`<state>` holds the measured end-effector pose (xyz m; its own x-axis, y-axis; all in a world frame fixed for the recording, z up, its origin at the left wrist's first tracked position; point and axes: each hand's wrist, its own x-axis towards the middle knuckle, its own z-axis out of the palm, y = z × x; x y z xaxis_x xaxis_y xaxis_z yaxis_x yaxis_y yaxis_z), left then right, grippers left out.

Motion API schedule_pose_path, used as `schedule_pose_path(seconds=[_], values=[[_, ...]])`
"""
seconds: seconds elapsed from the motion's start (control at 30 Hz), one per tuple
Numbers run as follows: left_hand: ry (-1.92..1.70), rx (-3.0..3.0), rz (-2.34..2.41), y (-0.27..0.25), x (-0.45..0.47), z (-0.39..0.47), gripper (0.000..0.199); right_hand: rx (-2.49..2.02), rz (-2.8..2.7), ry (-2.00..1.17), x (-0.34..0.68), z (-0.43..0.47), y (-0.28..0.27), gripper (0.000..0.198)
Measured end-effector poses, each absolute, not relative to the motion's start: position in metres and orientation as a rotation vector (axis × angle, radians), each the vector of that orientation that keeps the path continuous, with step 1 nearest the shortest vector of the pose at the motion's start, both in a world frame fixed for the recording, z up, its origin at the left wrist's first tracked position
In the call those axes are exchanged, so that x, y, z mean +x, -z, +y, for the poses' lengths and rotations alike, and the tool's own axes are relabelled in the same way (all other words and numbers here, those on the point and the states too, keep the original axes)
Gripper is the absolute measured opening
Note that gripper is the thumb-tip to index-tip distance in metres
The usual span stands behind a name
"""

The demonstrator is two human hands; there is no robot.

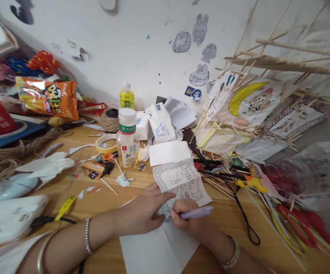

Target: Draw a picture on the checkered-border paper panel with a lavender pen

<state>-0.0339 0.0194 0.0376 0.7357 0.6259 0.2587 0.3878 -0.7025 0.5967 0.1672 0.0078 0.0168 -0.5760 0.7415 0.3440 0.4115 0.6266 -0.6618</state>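
Observation:
My right hand pinches a light purple pen, its point hidden behind my fingers at the lower end of a drawn sheet. Black ink drawings, written characters and a crosshatched border cover that creased sheet, and its top part is blank. Across its lower left lies my left hand, open and flat, with the index finger stretched over the drawing. A plain white sheet of paper with a fold line spreads below both hands.
A clear bottle stands beyond my left hand, near yellow tape and twine. A white power bank and a mouse lie left. Rightward are a yellow glue gun, scissors and a wooden-stick frame.

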Motion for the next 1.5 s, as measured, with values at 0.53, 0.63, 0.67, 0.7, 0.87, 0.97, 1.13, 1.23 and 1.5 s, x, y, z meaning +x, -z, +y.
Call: schedule_pose_path(seconds=[0.53, 0.63, 0.67, 0.7, 0.87, 0.97, 1.13, 1.23, 1.5], values=[[-0.589, 2.423, 0.794, -0.037, -0.034, 0.02, 0.06, -0.973, -2.183, -0.653, 0.171, 0.009, -0.009, 0.03], [-0.579, 2.422, 0.806, -0.036, -0.034, 0.02, 0.059, -0.981, -2.178, -0.659, 0.171, 0.01, -0.008, 0.03], [-0.576, 2.422, 0.811, -0.036, -0.034, 0.019, 0.058, -0.971, -2.185, -0.657, 0.17, 0.01, -0.008, 0.03], [-0.573, 2.421, 0.814, -0.037, -0.034, 0.019, 0.057, -0.96, -2.189, -0.651, 0.17, 0.009, -0.009, 0.03], [-0.566, 2.421, 0.82, -0.04, -0.033, 0.018, 0.059, -0.999, -2.172, -0.656, 0.169, 0.009, -0.014, 0.031], [-0.568, 2.42, 0.814, -0.041, -0.033, 0.018, 0.06, -1.034, -2.162, -0.68, 0.169, 0.009, -0.016, 0.031], [-0.563, 2.409, 0.816, -0.041, -0.033, 0.018, 0.06, -1.048, -2.161, -0.677, 0.168, 0.009, -0.016, 0.03], [-0.564, 2.4, 0.814, -0.042, -0.033, 0.018, 0.061, -1.081, -2.14, -0.667, 0.168, 0.01, -0.017, 0.031], [-0.608, 2.337, 0.798, -0.038, -0.035, 0.018, 0.06, -1.102, -2.07, -0.652, 0.167, 0.007, -0.018, 0.031]])
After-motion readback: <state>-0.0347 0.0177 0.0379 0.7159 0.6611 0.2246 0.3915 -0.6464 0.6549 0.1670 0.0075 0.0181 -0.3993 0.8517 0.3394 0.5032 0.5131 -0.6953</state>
